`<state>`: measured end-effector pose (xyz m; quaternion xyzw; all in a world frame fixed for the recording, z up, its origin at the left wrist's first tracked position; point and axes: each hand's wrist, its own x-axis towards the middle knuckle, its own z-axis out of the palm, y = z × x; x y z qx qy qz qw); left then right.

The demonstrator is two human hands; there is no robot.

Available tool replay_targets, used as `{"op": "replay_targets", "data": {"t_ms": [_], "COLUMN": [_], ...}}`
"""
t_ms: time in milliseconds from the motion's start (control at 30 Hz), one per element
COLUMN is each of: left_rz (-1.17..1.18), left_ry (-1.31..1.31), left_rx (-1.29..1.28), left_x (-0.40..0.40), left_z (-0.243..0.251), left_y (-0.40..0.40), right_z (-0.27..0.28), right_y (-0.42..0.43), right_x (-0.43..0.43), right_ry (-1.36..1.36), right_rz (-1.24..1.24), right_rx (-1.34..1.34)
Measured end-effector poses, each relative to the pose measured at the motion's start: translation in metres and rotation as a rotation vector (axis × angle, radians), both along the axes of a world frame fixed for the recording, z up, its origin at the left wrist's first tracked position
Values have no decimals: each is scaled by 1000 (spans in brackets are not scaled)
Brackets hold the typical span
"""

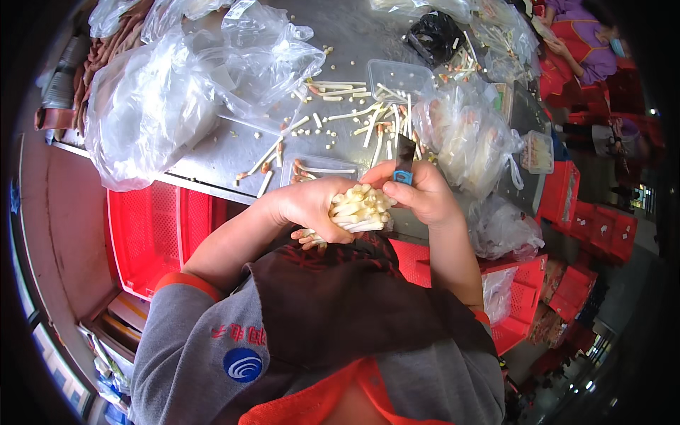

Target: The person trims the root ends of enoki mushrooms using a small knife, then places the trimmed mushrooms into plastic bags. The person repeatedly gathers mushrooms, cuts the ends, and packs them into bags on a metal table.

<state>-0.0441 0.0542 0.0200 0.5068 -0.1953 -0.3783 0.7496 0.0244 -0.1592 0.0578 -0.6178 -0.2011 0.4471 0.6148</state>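
My left hand (313,204) is closed round a thick bundle of pale stalks (358,210), with pinkish-brown tips poking out at its lower left. At the right end of the bundle, my right hand (425,194) holds a small blade with a blue grip (403,176), its dark flat part pointing away from me. The fingers of my right hand are close to the cut ends. Just beyond my hands is a clear plastic tray (324,166) with a few stalks in it. Loose stalks (353,112) and small cut pieces lie scattered on the metal table (234,146).
Large clear plastic bags (154,101) lie at the left, and a bag of stalks (467,127) at the right. Another clear tray (401,77) and a black bag (434,38) are farther back. Red crates (146,239) stand below the table edge. A co-worker (579,45) is at upper right.
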Motion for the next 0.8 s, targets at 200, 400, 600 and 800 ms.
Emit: {"op": "replay_targets", "data": {"t_ms": [200,400,600,800], "left_rz": [-47,-63,-29,22], "left_ry": [68,122,128,62], "left_rx": [-94,-105,-68,-69], "left_x": [1,1,0,1], "left_z": [-4,-4,-3,-1], "left_y": [-1,0,1,-2], "right_z": [-16,-13,-20,-23], "right_y": [-6,-3,-2,-8], "right_x": [12,7,0,-4], "right_ry": [181,194,55,-23], "right_rz": [103,64,-37,-171], "right_rx": [68,115,183,197]}}
